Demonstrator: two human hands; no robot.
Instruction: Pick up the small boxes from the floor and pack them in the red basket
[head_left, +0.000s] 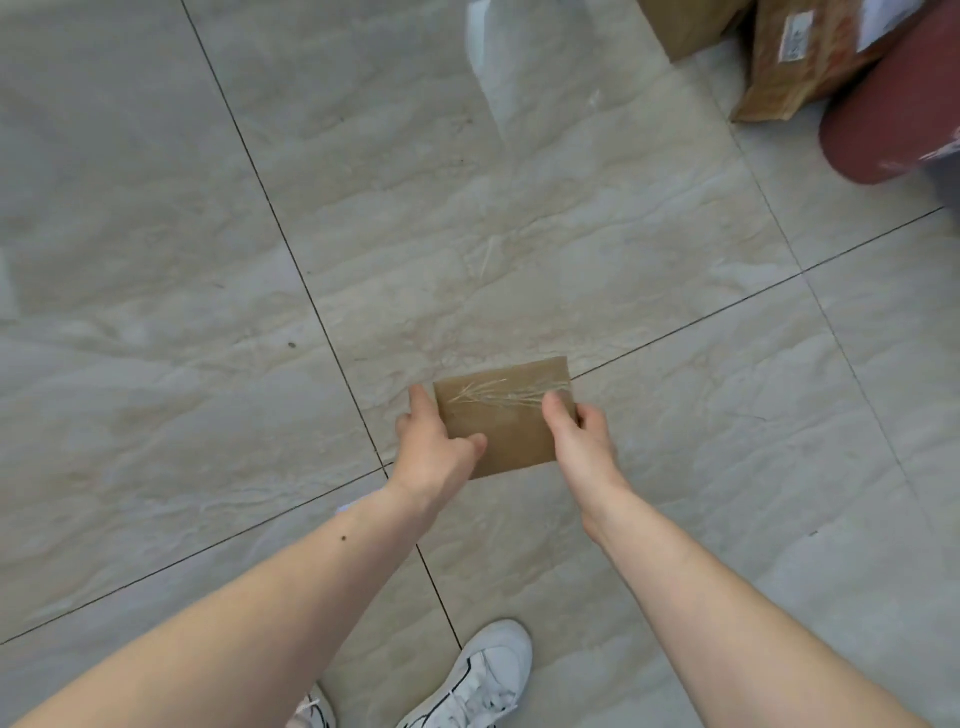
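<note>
Head view, looking straight down. I see both hands on one small brown box (501, 421), held flat side up above the pale tiled floor (208, 260), near where dark grout lines cross. Left hand (434, 452) grips the box's left edge, thumb curled onto the top face, fingers wrapped along the side. Right hand (579, 436) grips the right edge, thumb on top, fingers tucked round the far side. Clear tape, wrinkled, runs across the box's upper face. I cannot tell whether the box touches the floor or is just off it. Top right corner: two larger cardboard boxes (800, 62), one with a white label, and beside them a dark red rounded object (883, 119), blurred; I can't say what it is. Bottom edge: a white sneaker (480, 675) with black trim on the tiles, a second one partly visible to its left.
</note>
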